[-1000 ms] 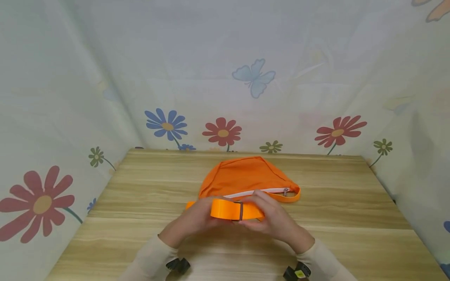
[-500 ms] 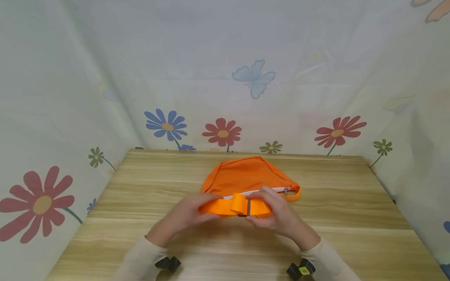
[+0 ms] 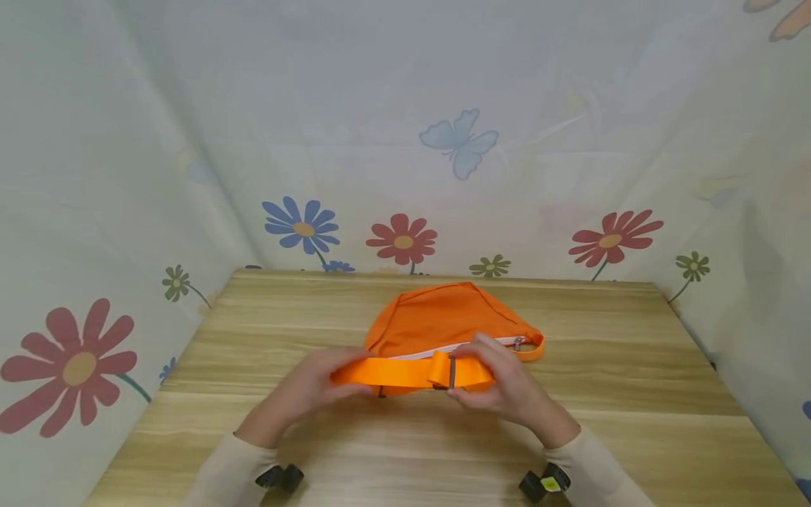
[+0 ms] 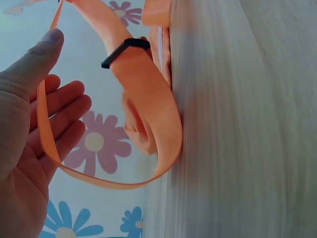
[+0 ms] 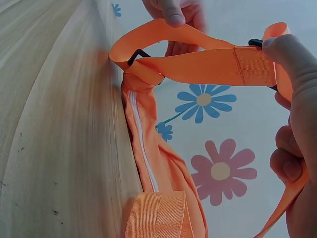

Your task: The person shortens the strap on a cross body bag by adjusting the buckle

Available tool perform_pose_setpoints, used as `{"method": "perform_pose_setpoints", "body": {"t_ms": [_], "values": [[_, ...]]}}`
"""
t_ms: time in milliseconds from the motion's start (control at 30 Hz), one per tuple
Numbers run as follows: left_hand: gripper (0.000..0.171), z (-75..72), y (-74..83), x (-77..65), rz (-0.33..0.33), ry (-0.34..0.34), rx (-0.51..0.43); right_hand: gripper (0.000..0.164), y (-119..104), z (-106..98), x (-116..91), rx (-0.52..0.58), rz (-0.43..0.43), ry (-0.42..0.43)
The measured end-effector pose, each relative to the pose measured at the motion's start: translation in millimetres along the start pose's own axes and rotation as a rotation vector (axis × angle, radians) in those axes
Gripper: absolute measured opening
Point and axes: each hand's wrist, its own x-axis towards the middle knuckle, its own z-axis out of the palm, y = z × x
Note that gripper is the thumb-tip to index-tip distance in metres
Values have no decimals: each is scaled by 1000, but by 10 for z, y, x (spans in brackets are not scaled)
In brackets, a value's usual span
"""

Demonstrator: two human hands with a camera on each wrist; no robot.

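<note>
An orange waist bag (image 3: 443, 317) lies on the table, its white zipper (image 5: 139, 134) facing my hands. Its bright orange webbing strap (image 3: 393, 373) stretches between both hands in front of it. My left hand (image 3: 310, 387) holds the strap's left bend, which runs between thumb and fingers in the left wrist view. My right hand (image 3: 510, 377) pinches the strap beside a dark slider buckle (image 3: 452, 372), where a short loop (image 3: 438, 367) of webbing stands up. Another dark buckle (image 5: 138, 55) sits on the strap near the bag's left end.
The wood-grain table (image 3: 285, 310) reaches back to a pale sheet wall (image 3: 538, 91) printed with flowers and a butterfly. A strap end loops at the bag's right corner, by the zipper pull (image 3: 517, 344). Dark wrist devices (image 3: 279, 479) sit at both cuffs.
My left hand has moved left away from the slider, drawing out a longer straight span of strap. The loop at the slider has become smaller. My right hand has shifted slightly right.
</note>
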Motion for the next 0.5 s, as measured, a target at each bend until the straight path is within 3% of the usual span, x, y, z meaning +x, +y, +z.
{"method": "perform_pose_setpoints", "body": {"t_ms": [200,500], "values": [[52,-105,-38,-95,-19,10,39,53,-13,-5,17,23,6,3],[48,-229,-75,-197,-76,1,25,52,-8,9,23,51,24,9]]}}
